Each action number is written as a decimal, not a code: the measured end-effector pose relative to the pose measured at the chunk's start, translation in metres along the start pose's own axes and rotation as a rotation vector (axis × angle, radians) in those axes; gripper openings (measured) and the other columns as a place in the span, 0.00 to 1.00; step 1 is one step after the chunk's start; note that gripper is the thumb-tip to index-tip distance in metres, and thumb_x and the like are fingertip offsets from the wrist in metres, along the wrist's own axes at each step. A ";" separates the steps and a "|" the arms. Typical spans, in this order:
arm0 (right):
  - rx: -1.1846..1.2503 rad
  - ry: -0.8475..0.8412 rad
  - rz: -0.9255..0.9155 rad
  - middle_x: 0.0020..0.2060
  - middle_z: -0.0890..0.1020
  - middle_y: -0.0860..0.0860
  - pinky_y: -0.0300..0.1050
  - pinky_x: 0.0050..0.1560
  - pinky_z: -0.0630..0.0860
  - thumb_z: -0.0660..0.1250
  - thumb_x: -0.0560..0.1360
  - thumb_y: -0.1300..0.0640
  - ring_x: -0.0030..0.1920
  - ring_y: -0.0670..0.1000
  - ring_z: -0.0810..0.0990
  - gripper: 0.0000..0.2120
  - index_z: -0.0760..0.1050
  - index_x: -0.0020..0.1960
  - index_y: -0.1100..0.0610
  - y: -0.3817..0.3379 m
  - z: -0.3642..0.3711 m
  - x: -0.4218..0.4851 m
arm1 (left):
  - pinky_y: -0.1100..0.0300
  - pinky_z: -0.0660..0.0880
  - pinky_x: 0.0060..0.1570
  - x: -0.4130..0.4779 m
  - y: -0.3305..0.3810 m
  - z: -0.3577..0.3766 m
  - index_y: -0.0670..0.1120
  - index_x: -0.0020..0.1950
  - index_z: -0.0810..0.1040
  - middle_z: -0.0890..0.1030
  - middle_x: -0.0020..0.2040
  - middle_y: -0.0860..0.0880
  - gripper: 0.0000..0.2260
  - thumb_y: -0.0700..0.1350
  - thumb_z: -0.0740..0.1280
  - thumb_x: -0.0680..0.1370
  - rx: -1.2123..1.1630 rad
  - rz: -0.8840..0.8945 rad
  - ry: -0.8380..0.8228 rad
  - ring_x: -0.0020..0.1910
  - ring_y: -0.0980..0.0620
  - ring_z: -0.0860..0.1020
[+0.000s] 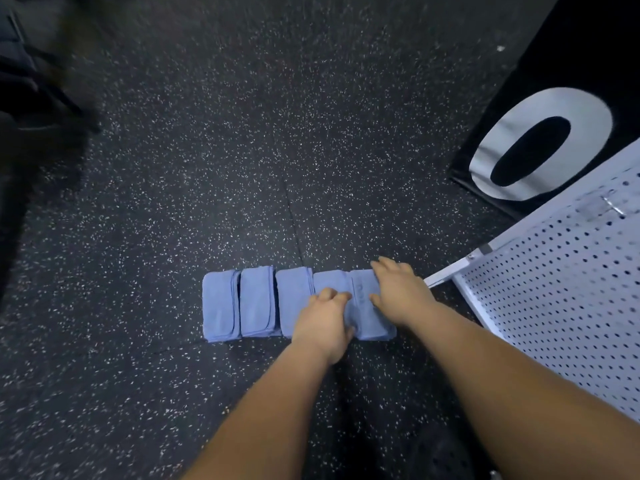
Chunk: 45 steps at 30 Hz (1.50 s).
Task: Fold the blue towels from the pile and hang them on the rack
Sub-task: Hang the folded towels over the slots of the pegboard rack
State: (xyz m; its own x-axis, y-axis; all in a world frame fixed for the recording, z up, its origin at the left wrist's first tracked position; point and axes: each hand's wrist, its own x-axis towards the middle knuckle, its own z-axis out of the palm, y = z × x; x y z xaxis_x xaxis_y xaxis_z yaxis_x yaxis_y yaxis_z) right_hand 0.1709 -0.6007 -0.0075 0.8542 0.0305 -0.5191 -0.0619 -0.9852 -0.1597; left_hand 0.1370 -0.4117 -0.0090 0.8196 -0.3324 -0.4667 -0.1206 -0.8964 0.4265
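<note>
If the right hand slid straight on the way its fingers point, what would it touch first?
Probably bare speckled floor: the right hand rests on the end towel, fingertips at its far edge.

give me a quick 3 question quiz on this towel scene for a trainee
1. How many folded blue towels lie in the row on the floor?
2. True or false: the right hand rests on the leftmost towel.
3. What stands to the right of the row? A a wooden chair; B a white perforated panel; C a red bucket.

Key: 1 five; 2 false, it rests on the rightmost towel; 3 B.
</note>
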 end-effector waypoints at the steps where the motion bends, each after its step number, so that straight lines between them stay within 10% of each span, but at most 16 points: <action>1: 0.001 -0.001 0.001 0.84 0.56 0.50 0.60 0.75 0.69 0.64 0.84 0.49 0.80 0.59 0.59 0.35 0.53 0.85 0.53 0.000 0.002 0.007 | 0.47 0.75 0.67 0.003 0.000 0.004 0.54 0.79 0.68 0.70 0.74 0.50 0.27 0.54 0.70 0.81 0.001 0.006 -0.001 0.72 0.43 0.70; 12: -0.016 0.070 0.026 0.65 0.71 0.53 0.54 0.63 0.77 0.73 0.79 0.47 0.66 0.56 0.70 0.24 0.73 0.71 0.53 0.007 0.019 0.028 | 0.47 0.74 0.68 0.012 -0.009 0.021 0.51 0.75 0.72 0.70 0.71 0.49 0.23 0.49 0.71 0.80 -0.137 -0.008 0.044 0.70 0.44 0.72; 24: 0.433 0.125 0.088 0.48 0.79 0.47 0.50 0.43 0.76 0.77 0.74 0.48 0.45 0.50 0.79 0.20 0.67 0.55 0.49 0.018 -0.016 -0.049 | 0.55 0.75 0.59 -0.013 0.010 -0.001 0.53 0.63 0.77 0.77 0.60 0.51 0.11 0.48 0.69 0.81 -0.225 -0.028 0.108 0.60 0.47 0.77; 35: 0.953 0.349 0.109 0.53 0.79 0.44 0.40 0.45 0.74 0.77 0.75 0.44 0.50 0.43 0.79 0.20 0.72 0.60 0.48 -0.015 -0.099 -0.162 | 0.56 0.78 0.63 -0.100 0.074 -0.058 0.60 0.74 0.73 0.81 0.62 0.63 0.25 0.49 0.72 0.77 -0.542 0.152 0.176 0.57 0.62 0.80; 45: 1.232 0.354 -0.135 0.53 0.88 0.43 0.43 0.58 0.83 0.75 0.79 0.57 0.55 0.40 0.86 0.12 0.82 0.57 0.42 -0.039 -0.155 -0.279 | 0.57 0.80 0.56 -0.180 0.119 -0.114 0.61 0.62 0.79 0.85 0.53 0.63 0.12 0.54 0.74 0.79 -0.728 0.277 0.385 0.51 0.65 0.82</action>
State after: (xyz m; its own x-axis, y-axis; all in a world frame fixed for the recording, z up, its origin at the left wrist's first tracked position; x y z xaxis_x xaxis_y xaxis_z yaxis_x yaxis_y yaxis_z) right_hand 0.0152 -0.5967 0.2738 0.9689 -0.1161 -0.2185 -0.2359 -0.1674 -0.9572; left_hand 0.0390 -0.4246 0.2142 0.9622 -0.2704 -0.0341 -0.0633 -0.3435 0.9370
